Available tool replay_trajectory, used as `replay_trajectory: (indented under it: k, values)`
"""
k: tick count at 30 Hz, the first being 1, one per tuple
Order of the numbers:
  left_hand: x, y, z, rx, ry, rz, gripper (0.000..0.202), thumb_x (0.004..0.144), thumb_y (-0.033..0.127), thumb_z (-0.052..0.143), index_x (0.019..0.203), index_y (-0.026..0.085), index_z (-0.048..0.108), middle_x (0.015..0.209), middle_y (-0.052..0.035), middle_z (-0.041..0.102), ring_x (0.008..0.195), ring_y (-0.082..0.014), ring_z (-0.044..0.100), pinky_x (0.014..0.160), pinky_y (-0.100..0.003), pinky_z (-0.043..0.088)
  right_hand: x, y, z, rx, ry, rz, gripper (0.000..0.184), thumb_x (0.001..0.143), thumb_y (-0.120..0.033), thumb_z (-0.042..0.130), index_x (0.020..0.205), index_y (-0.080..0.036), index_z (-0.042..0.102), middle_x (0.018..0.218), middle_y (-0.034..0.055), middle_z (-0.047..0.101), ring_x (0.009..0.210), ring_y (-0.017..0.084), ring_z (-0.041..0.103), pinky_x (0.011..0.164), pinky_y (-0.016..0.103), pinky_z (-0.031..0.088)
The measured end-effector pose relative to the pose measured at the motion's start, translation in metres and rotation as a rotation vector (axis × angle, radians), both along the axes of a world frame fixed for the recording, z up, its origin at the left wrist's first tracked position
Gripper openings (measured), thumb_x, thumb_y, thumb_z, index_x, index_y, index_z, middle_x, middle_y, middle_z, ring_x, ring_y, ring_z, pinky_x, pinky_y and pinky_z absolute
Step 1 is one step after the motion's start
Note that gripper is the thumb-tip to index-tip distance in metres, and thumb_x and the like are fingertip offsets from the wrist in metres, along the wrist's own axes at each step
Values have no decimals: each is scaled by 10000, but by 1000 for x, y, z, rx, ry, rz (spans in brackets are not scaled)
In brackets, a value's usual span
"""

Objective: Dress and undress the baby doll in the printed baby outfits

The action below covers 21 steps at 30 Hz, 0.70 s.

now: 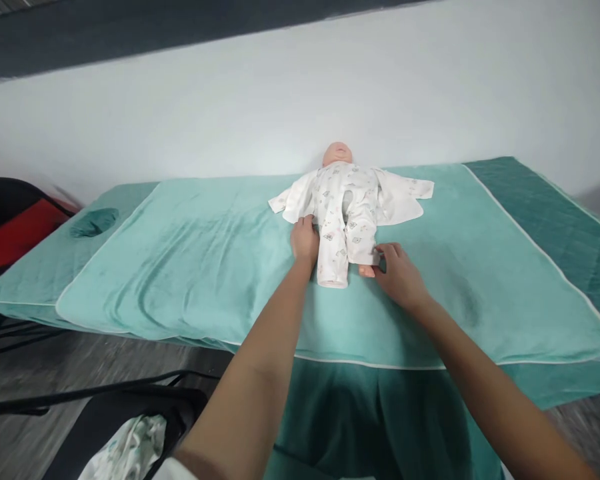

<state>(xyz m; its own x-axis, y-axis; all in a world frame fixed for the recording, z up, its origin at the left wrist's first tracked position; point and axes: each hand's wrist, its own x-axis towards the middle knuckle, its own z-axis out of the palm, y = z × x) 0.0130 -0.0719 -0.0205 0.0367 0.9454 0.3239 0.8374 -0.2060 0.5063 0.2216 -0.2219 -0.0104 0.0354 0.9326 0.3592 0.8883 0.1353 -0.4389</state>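
A baby doll (337, 153) lies on its back on the bed, its head toward the wall. White patterned baby trousers (334, 233) cover its body and legs, over an open white baby shirt (400, 197) whose sleeves spread to both sides. My right hand (400, 275) pinches the cuff of the right-hand trouser leg, where a bare doll foot (367, 271) sticks out. The left-hand trouser leg hangs past any visible foot. Beside that leg, at the shirt's hem, my left hand (305, 241) is curled with its fingertips partly hidden against the cloth.
A turquoise cover (220, 247) with pale piping lies over the bed, which has a face hole (95, 223) at the left end. A white wall (230, 113) stands behind. At lower left, a crumpled printed cloth (130, 447) rests on a black chair (85, 430).
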Motion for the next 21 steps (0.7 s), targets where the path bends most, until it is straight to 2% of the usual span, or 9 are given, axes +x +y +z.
replay_trajectory:
  k: [3, 5, 7, 11, 13, 15, 18, 21]
  values:
    - [1, 1, 1, 0, 102, -9, 372, 950, 166, 413, 1256, 224, 617, 1199, -142, 630, 1101, -303, 587, 890, -408, 466, 0, 8, -9, 10, 33, 28, 222, 884, -206, 525, 1083, -168, 615, 1069, 128, 630, 974, 293, 593, 793, 393, 486]
    - [1, 1, 1, 1, 132, -12, 352, 951, 179, 431, 1238, 233, 628, 1188, -137, 620, 1103, -304, 581, 892, -407, 466, -4, 9, -3, 42, 110, 62, 175, 901, -206, 509, 1036, -181, 618, 1001, 98, 636, 880, 250, 599, 749, 359, 472]
    - [1, 2, 1, -4, 140, -8, 325, 953, 180, 439, 1197, 244, 644, 1174, -126, 618, 1099, -297, 580, 901, -401, 463, -7, 3, 12, 62, 152, 152, 138, 936, -233, 507, 1014, -193, 614, 939, 73, 629, 811, 217, 594, 709, 331, 454]
    - [1, 3, 2, -30, 133, 5, 275, 964, 182, 433, 1116, 238, 655, 1172, -127, 615, 1096, -295, 576, 903, -404, 458, -10, -22, 49, 108, 97, 431, 133, 986, -223, 469, 1035, -206, 591, 937, 69, 630, 853, 206, 603, 728, 316, 450]
    - [1, 3, 2, -41, 136, 7, 267, 967, 179, 427, 1100, 228, 653, 1177, -131, 614, 1096, -298, 573, 903, -408, 458, -7, -32, 61, 103, 39, 460, 133, 986, -204, 456, 1037, -207, 579, 938, 72, 629, 828, 200, 595, 706, 315, 438]
    - [1, 3, 3, -46, 146, 13, 270, 964, 171, 424, 1101, 225, 651, 1178, -130, 615, 1093, -299, 571, 904, -407, 458, -1, -35, 64, 19, -51, 433, 115, 987, -213, 460, 992, -211, 575, 893, 62, 621, 760, 193, 575, 658, 313, 406]
    - [2, 1, 4, -42, 153, 11, 289, 962, 166, 421, 1135, 227, 645, 1178, -134, 613, 1088, -302, 564, 910, -413, 459, 7, -33, 59, -146, -175, 434, 146, 1009, -290, 497, 903, -215, 563, 848, 43, 618, 703, 184, 558, 608, 307, 352]
    - [2, -1, 5, -21, 157, -4, 309, 973, 196, 419, 1185, 237, 640, 1214, -147, 599, 1124, -314, 546, 924, -437, 461, 6, -29, 57, -168, -142, 434, 261, 1038, -408, 508, 877, -211, 562, 862, 40, 621, 713, 179, 563, 618, 302, 361]
